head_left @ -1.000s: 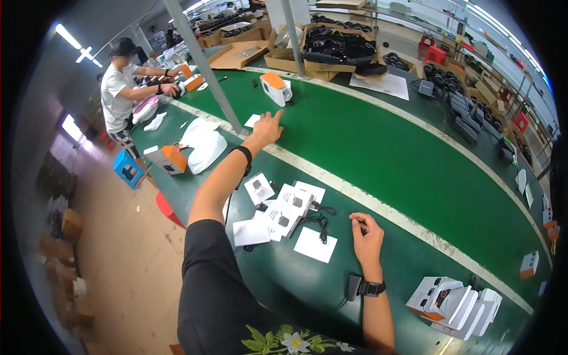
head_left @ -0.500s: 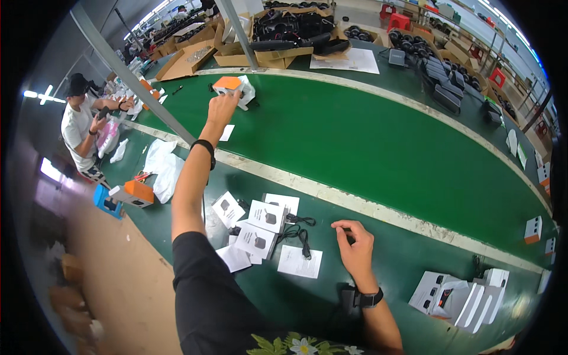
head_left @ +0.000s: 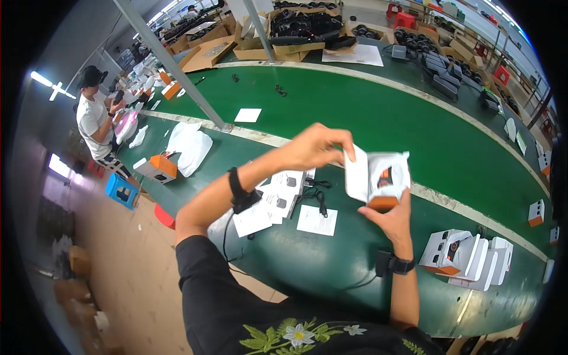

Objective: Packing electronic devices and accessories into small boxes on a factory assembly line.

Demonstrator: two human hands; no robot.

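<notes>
An open white and orange carton (head_left: pixel 357 180) is held up between my hands over the table's belt-side edge. My right hand (head_left: pixel 395 218) grips it from below and the right side, thumb at the orange bottom. With bent fingers, my left hand (head_left: pixel 322 147) pinches the raised white flap. Inside sits a dark item with orange parts (head_left: pixel 385 177), partly hidden by a white wrapping (head_left: pixel 400 168). Beneath my left forearm lie several printed leaflets (head_left: pixel 278 201), with black cables (head_left: pixel 319 198) and a white sheet (head_left: pixel 318 220) beside them.
Several open cartons (head_left: pixel 467 257) stand together at the right. A green belt (head_left: pixel 378 118) runs beyond the table, bearing a white paper (head_left: pixel 248 115) and a small cable (head_left: pixel 280 90). At left are a metal post (head_left: pixel 177 71), a white bag (head_left: pixel 189 148), another carton (head_left: pixel 157 169) and a co-worker (head_left: pixel 94 121).
My left hand has come back from the far belt with the carton, toward the right. My right hand has risen and now grips it too. The carton's flap stands open.
</notes>
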